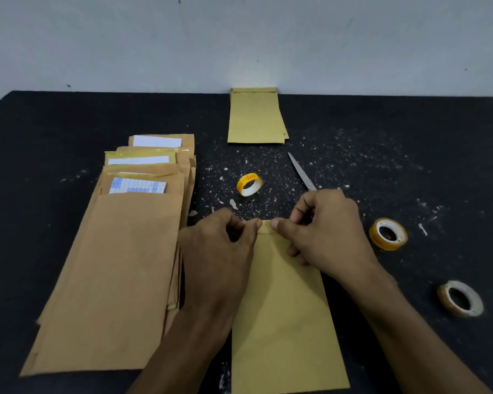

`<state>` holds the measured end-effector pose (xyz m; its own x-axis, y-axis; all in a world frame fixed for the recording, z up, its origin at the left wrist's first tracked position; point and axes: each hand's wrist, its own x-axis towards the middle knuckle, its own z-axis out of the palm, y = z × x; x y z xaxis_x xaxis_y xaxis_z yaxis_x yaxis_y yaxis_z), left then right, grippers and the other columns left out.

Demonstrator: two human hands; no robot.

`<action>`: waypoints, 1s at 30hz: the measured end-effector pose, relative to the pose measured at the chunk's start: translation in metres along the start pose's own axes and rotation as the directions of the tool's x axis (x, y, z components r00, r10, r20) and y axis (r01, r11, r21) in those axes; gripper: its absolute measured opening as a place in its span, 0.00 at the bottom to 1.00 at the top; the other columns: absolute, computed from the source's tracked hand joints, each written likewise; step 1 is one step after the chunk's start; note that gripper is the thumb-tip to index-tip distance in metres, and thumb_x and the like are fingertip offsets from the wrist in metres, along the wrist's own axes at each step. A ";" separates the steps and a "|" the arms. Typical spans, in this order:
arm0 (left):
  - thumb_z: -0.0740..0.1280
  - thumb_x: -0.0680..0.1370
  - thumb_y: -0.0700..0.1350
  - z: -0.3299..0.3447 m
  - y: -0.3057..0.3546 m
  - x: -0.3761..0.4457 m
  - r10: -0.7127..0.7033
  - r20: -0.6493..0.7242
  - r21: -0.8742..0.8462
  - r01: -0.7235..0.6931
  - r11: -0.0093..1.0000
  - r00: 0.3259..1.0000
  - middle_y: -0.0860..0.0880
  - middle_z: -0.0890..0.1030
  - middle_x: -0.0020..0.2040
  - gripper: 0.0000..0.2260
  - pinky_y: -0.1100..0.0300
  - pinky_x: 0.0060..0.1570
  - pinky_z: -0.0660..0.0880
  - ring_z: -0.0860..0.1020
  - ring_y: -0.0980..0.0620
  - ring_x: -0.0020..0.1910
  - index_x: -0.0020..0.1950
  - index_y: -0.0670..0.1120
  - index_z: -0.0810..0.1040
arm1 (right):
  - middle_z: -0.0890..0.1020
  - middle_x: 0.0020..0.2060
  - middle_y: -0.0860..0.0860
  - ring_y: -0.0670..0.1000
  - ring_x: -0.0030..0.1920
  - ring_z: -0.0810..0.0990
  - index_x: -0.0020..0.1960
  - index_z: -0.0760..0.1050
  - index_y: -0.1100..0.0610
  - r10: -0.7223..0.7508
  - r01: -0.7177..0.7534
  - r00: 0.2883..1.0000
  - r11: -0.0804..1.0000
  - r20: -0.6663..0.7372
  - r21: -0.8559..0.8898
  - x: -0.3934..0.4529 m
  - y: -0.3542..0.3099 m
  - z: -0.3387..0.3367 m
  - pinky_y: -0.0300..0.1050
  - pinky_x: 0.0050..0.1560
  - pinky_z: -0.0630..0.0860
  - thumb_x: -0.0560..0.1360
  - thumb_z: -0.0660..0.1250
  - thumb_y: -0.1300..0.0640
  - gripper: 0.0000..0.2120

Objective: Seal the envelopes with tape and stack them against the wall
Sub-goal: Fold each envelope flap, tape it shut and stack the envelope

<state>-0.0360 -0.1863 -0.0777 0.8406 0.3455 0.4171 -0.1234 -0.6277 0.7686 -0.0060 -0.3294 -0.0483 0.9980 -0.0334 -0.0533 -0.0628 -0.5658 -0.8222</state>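
Note:
A brown envelope [282, 322] lies lengthwise on the black table in front of me. My left hand [219, 251] and my right hand [325, 231] both rest at its far end, fingers curled, thumbs pressing down on the folded flap [265, 227]. A fanned pile of open envelopes [117, 265] with white papers showing lies to the left. Sealed envelopes [255, 118] are stacked flat with their far end against the white wall. A small yellow tape roll [249, 184] stands just beyond my hands.
Scissors [301, 172] lie beyond my right hand, handles hidden behind it. Two more tape rolls lie to the right, one yellow [388, 234] and one pale [459, 298]. White scraps speckle the black table [410, 166]. The wall [239, 38] bounds the far edge.

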 end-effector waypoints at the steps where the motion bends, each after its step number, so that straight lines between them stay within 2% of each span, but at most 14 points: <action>1: 0.79 0.70 0.45 0.001 -0.002 -0.001 0.008 0.004 0.014 -0.008 1.000 1.000 0.54 0.78 0.27 0.12 0.72 0.34 0.67 0.77 0.55 0.32 0.32 0.44 0.80 | 0.81 0.23 0.54 0.50 0.23 0.81 0.35 0.76 0.59 -0.007 0.007 1.000 1.000 -0.002 -0.018 0.000 0.002 0.001 0.36 0.24 0.76 0.72 0.77 0.55 0.13; 3: 0.78 0.71 0.44 0.002 -0.002 -0.004 0.013 0.022 0.023 -0.014 1.000 1.000 0.52 0.78 0.27 0.12 0.68 0.34 0.68 0.75 0.54 0.27 0.32 0.44 0.79 | 0.81 0.23 0.54 0.50 0.27 0.82 0.34 0.76 0.57 -0.020 0.019 1.000 0.998 -0.011 -0.054 0.000 0.005 0.003 0.40 0.29 0.80 0.72 0.77 0.55 0.14; 6: 0.77 0.72 0.44 0.004 -0.005 -0.005 0.034 0.042 0.046 -0.036 0.998 0.999 0.51 0.78 0.28 0.12 0.55 0.35 0.70 0.76 0.51 0.28 0.33 0.43 0.79 | 0.82 0.28 0.54 0.56 0.43 0.82 0.35 0.75 0.55 -0.029 0.026 0.999 0.997 -0.034 -0.076 0.003 0.010 0.007 0.52 0.40 0.83 0.71 0.78 0.53 0.13; 7: 0.77 0.73 0.44 0.005 -0.005 -0.005 0.038 0.049 0.062 -0.041 0.997 0.998 0.50 0.78 0.29 0.12 0.51 0.35 0.71 0.76 0.50 0.28 0.33 0.43 0.78 | 0.82 0.30 0.53 0.57 0.45 0.82 0.35 0.75 0.54 -0.035 0.031 0.999 0.996 -0.039 -0.086 0.003 0.010 0.008 0.54 0.42 0.83 0.71 0.78 0.52 0.13; 10: 0.77 0.73 0.43 0.007 -0.005 -0.006 0.059 0.067 0.106 -0.066 0.992 0.996 0.48 0.77 0.31 0.12 0.49 0.34 0.71 0.75 0.47 0.30 0.33 0.42 0.77 | 0.81 0.31 0.53 0.57 0.39 0.82 0.35 0.73 0.54 -0.079 0.071 0.995 0.988 -0.057 -0.135 0.001 0.011 0.011 0.54 0.40 0.82 0.72 0.77 0.53 0.14; 13: 0.77 0.73 0.43 0.008 -0.008 -0.007 0.081 0.073 0.155 -0.091 0.984 0.994 0.47 0.76 0.33 0.13 0.51 0.33 0.69 0.73 0.47 0.31 0.33 0.41 0.76 | 0.80 0.29 0.50 0.51 0.32 0.80 0.35 0.73 0.54 -0.133 0.115 0.987 0.976 -0.087 -0.187 0.000 0.013 0.013 0.48 0.37 0.80 0.71 0.77 0.53 0.15; 16: 0.77 0.72 0.45 0.006 -0.009 -0.005 0.070 0.073 0.197 -0.083 0.977 0.995 0.46 0.76 0.35 0.13 0.56 0.34 0.64 0.72 0.48 0.32 0.34 0.41 0.77 | 0.77 0.32 0.47 0.45 0.34 0.75 0.34 0.72 0.53 -0.159 0.126 0.980 0.959 -0.115 -0.256 -0.003 0.012 0.014 0.32 0.32 0.67 0.71 0.77 0.52 0.16; 19: 0.78 0.71 0.47 0.004 -0.007 -0.002 0.009 0.056 0.191 -0.019 0.981 0.998 0.45 0.77 0.36 0.14 0.57 0.36 0.61 0.74 0.47 0.34 0.35 0.41 0.77 | 0.76 0.33 0.47 0.44 0.34 0.73 0.35 0.71 0.53 -0.163 0.127 0.979 0.957 -0.119 -0.261 -0.005 0.012 0.014 0.32 0.31 0.62 0.72 0.77 0.52 0.16; 23: 0.78 0.70 0.44 0.003 -0.009 -0.001 -0.011 0.051 0.164 0.002 0.987 0.999 0.46 0.78 0.37 0.12 0.55 0.39 0.67 0.75 0.47 0.35 0.38 0.42 0.76 | 0.76 0.31 0.48 0.44 0.34 0.73 0.34 0.71 0.54 -0.175 0.139 0.976 0.957 -0.127 -0.254 -0.005 0.014 0.014 0.31 0.31 0.67 0.72 0.77 0.53 0.16; 26: 0.77 0.71 0.42 0.003 -0.010 -0.003 0.009 0.053 0.168 -0.018 0.986 0.999 0.46 0.77 0.37 0.10 0.53 0.39 0.69 0.74 0.47 0.35 0.39 0.42 0.76 | 0.79 0.32 0.51 0.48 0.36 0.78 0.35 0.73 0.55 -0.119 0.099 0.989 0.975 -0.090 -0.201 -0.004 0.013 0.009 0.29 0.35 0.72 0.71 0.77 0.55 0.14; 27: 0.77 0.71 0.41 0.004 -0.009 -0.003 0.016 0.057 0.178 -0.025 0.984 0.998 0.46 0.77 0.38 0.10 0.54 0.38 0.68 0.74 0.47 0.35 0.39 0.42 0.76 | 0.81 0.32 0.52 0.51 0.36 0.80 0.35 0.74 0.56 -0.094 0.080 0.992 0.983 -0.079 -0.165 -0.004 0.013 0.007 0.33 0.36 0.76 0.71 0.77 0.56 0.12; 28: 0.77 0.72 0.41 0.004 -0.009 -0.003 0.021 0.063 0.187 -0.033 0.982 0.998 0.46 0.77 0.38 0.09 0.55 0.38 0.67 0.74 0.47 0.35 0.39 0.42 0.77 | 0.82 0.31 0.54 0.53 0.34 0.82 0.35 0.75 0.57 -0.075 0.064 0.994 0.989 -0.077 -0.132 -0.004 0.013 0.005 0.43 0.37 0.81 0.71 0.76 0.59 0.11; 30: 0.77 0.72 0.41 0.004 -0.008 -0.003 0.030 0.069 0.199 -0.043 0.979 0.997 0.46 0.77 0.38 0.09 0.57 0.38 0.67 0.74 0.48 0.35 0.39 0.41 0.78 | 0.82 0.29 0.55 0.54 0.32 0.82 0.34 0.77 0.59 -0.061 0.051 0.994 0.993 -0.092 -0.108 -0.004 0.011 0.004 0.51 0.35 0.83 0.70 0.75 0.61 0.09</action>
<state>-0.0353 -0.1851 -0.0870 0.8711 0.2776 0.4051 -0.0518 -0.7684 0.6379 -0.0112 -0.3326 -0.0595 0.9960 -0.0742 0.0489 -0.0115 -0.6528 -0.7575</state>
